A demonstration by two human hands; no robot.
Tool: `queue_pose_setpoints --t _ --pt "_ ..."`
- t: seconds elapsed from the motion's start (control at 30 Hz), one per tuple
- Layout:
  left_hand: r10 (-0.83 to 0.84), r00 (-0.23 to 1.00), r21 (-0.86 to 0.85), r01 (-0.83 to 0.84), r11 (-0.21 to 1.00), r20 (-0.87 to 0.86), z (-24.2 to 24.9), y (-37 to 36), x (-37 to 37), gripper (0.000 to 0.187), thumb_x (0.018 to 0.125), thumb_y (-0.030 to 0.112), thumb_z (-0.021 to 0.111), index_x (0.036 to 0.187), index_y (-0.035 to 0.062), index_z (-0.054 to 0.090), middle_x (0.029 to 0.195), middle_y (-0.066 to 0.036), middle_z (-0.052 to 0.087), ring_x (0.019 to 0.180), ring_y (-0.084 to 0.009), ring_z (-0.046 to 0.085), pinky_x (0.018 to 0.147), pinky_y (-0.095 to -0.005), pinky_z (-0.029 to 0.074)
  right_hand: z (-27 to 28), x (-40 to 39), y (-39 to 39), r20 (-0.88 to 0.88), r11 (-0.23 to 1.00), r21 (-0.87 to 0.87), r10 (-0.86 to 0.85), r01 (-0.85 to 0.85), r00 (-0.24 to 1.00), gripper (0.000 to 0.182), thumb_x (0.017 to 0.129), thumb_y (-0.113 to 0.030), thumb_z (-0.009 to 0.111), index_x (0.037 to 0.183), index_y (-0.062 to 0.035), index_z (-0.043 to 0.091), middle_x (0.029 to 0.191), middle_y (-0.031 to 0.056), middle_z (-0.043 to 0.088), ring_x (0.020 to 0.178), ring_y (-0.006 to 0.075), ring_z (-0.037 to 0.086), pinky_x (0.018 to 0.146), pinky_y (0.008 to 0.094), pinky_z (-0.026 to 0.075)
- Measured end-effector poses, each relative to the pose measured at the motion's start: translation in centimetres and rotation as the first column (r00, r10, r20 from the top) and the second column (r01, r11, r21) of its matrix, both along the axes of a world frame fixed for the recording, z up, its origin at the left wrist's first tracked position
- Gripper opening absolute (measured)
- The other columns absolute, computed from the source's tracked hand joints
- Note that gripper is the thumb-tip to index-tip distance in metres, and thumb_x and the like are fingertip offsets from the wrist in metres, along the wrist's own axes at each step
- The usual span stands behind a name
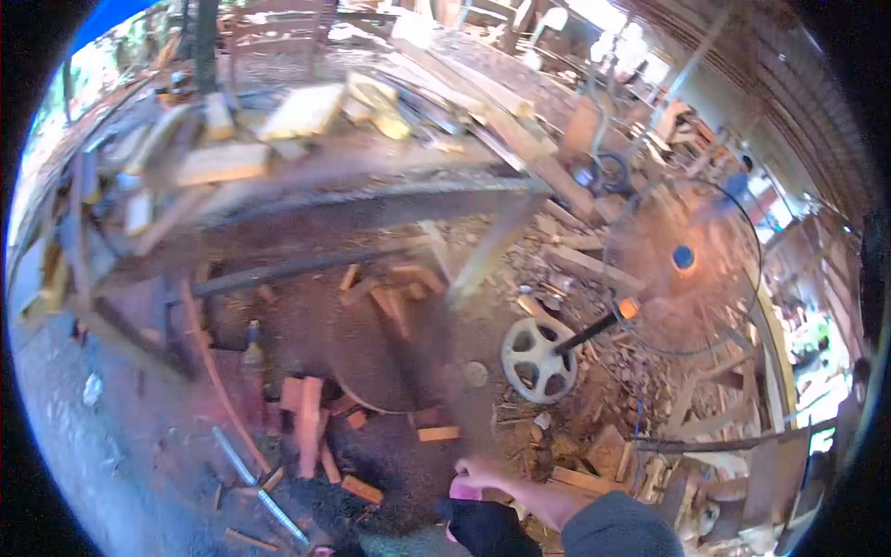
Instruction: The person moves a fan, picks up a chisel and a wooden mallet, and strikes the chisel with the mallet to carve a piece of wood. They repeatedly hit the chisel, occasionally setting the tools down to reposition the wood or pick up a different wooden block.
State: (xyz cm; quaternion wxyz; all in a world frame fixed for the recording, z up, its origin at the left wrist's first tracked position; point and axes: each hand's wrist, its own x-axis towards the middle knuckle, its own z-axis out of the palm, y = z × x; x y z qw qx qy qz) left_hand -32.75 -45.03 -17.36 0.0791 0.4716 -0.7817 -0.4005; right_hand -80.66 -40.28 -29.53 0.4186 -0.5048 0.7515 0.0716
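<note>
My right hand (477,472), reaching in from a grey sleeve (620,531), is low in the view with its fingers curled closed. A pink thing (465,489) is right under the fingers, blurred; I cannot tell whether the hand grips it. Just below is a dark cloth shape (497,529). A short reddish wood offcut (438,433) lies on the ground beyond the hand. My left hand is out of view.
A long workbench (371,195) carries wood pieces (302,111). To the right stands a fan (683,257) on a round base (539,360). Offcuts (310,427) and a metal rod (260,487) lie on the dirt floor, with scrap wood (733,483) piled at right.
</note>
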Motion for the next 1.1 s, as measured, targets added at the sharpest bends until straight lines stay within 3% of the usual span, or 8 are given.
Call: queue_pose_setpoints --t 0.17,0.37,0.53,0.63,0.73,0.77,0.83,1.1 --pt "0.182 0.972 0.022 -0.188 0.982 0.147 2.3 4.0 3.5 0.028 0.089 0.041 0.057 0.103 0.0193 0.069 0.063 -0.016 0.065 0.063 -0.0404 0.065 0.061 -0.0529 0.051 4.8 2.1 10.5 0.163 0.907 0.377 0.136 -0.189 0.977 0.042 0.087 -0.048 0.061 0.108 -0.0124 0.071 0.106 0.0130 0.069 0.101 0.0290 0.063 0.089 0.0398 0.048" --pt "0.202 0.743 0.026 -0.283 0.959 0.637 -4.3 13.4 7.8 0.053 0.087 0.049 0.057 0.122 0.0088 0.059 0.109 -0.017 0.058 0.104 -0.0335 0.060 0.083 -0.0490 0.052 16.9 6.6 12.1 0.072 0.885 0.455 0.071 -0.097 0.995 0.043 0.085 -0.047 0.058 0.094 -0.0074 0.072 0.094 0.0177 0.070 0.089 0.0318 0.067 0.080 0.0420 0.050" --pt "0.114 0.895 0.504 -0.344 0.792 0.432 8.0 15.7 8.8 0.044 0.084 0.038 0.055 0.127 0.0330 0.061 0.134 -0.010 0.050 0.125 -0.0405 0.046 0.103 -0.0519 0.041 23.6 15.2 8.9 0.106 0.945 0.319 0.044 -0.076 0.993 0.044 0.082 -0.046 0.058 0.083 -0.0054 0.072 0.086 0.0198 0.070 0.084 0.0333 0.069 0.076 0.0428 0.052" --pt "0.358 0.920 0.700 -0.361 0.616 0.159 0.6 17.8 14.6 0.039 0.083 0.036 0.058 0.121 0.0312 0.065 0.132 -0.007 0.056 0.122 -0.0305 0.053 0.102 -0.0468 0.044 23.6 19.6 5.6 0.098 0.987 0.042 0.150 -0.155 0.984 0.021 0.077 -0.032 0.066 0.078 -0.0108 0.070 0.068 0.0052 0.069 0.062 0.0164 0.067 0.057 0.0321 0.053" --pt "-0.348 0.835 0.337 0.210 0.918 0.427 4.3 17.6 21.1 0.030 0.084 0.030 0.061 0.111 0.0204 0.070 0.115 -0.009 0.068 0.106 -0.0229 0.064 0.093 -0.0404 0.051 26.1 24.0 1.0 0.200 0.996 0.014 0.082 -0.087 0.976 0.012 0.075 -0.020 0.071 0.079 -0.0093 0.069 0.069 0.0065 0.069 0.063 0.0162 0.068 0.059 0.0328 0.054" --pt "0.162 0.922 0.398 -0.303 0.866 0.351 5.2 19.0 22.9 0.026 0.084 0.027 0.063 0.106 0.0146 0.071 0.103 -0.009 0.069 0.094 -0.0218 0.065 0.084 -0.0385 0.052 27.0 25.2 -0.5 0.206 0.992 0.024 0.118 -0.126 0.971 0.012 0.075 -0.020 0.071 0.079 -0.0093 0.069 0.069 0.0065 0.069 0.063 0.0162 0.068 0.059 0.0328 0.054" --pt "0.916 0.249 0.554 -0.832 0.036 0.314 6.7 21.8 24.9 0.022 0.084 0.022 0.067 0.094 0.0031 0.071 0.080 -0.008 0.071 0.070 -0.0196 0.067 0.066 -0.0346 0.055 28.9 27.1 -3.1 0.252 0.992 0.114 0.032 -0.062 0.967 0.018 0.076 -0.025 0.074 0.080 -0.0082 0.069 0.072 0.0081 0.069 0.064 0.0177 0.068 0.060 0.0336 0.054" --pt "0.876 -0.393 0.619 -0.624 -0.477 0.279 13.6 33.8 23.7 0.016 0.084 0.021 0.067 0.082 0.0051 0.068 0.068 -0.005 0.062 0.055 -0.0153 0.058 0.050 -0.0323 0.048 28.6 30.1 -9.9 -0.033 0.840 -0.151 0.523 -0.522 0.851 0.033 0.078 -0.038 0.074 0.081 -0.0057 0.069 0.076 0.0125 0.070 0.065 0.0268 0.067 0.065 0.0380 0.055"
